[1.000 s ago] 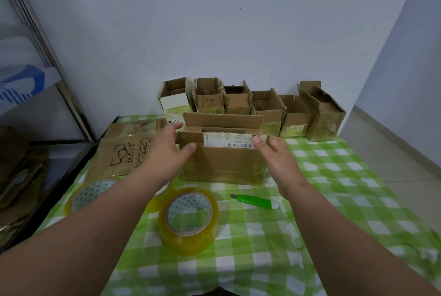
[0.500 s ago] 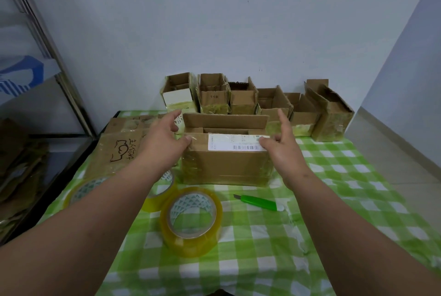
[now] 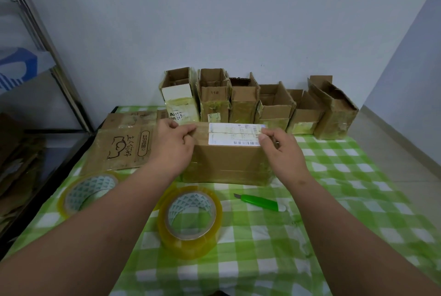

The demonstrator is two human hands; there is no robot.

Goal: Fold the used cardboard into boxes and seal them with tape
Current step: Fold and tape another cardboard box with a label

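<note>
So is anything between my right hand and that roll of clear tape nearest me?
Nothing visible. The clear yellowish tape roll stands on open green checked cloth, below and left of the right hand; the green utility knife lies just off that path.

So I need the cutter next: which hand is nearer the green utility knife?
Right. The right hand holds the box end almost directly above the green utility knife; the left hand holds the far end, further away.

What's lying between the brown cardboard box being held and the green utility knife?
Nothing: the head view shows bare checked tablecloth between cardboard box and green utility knife.
</note>
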